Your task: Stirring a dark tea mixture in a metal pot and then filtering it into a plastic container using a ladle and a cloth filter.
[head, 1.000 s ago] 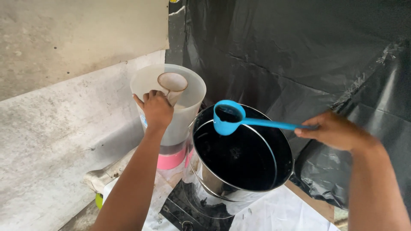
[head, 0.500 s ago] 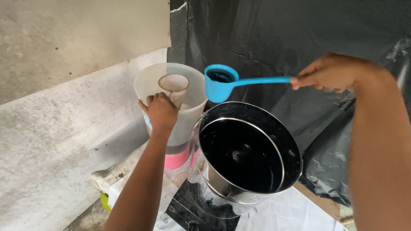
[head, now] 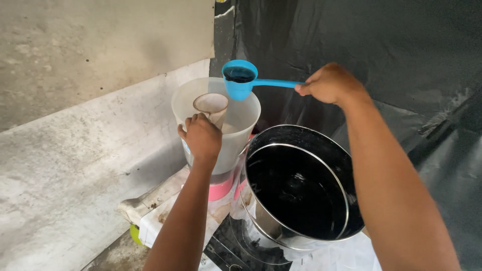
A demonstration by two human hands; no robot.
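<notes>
My left hand (head: 202,135) grips a small cloth strainer (head: 211,105) and holds it over the mouth of a white translucent bucket (head: 240,131). My right hand (head: 329,83) holds the handle of a blue ladle (head: 240,79) whose cup is full of dark liquid. The cup hangs level over the bucket's far rim, just right of the strainer. A large steel pot (head: 299,186) of black liquid stands to the bucket's right, below my right forearm.
The pot rests on a black cooktop (head: 236,251) over white sheeting. A pink container (head: 221,189) sits under the bucket. Grey concrete wall (head: 75,125) runs along the left; black plastic sheeting (head: 381,45) hangs behind and to the right.
My right hand has lifted the filled ladle out of the pot and carried it left, from above the pot to above the bucket. The left hand stays on the strainer.
</notes>
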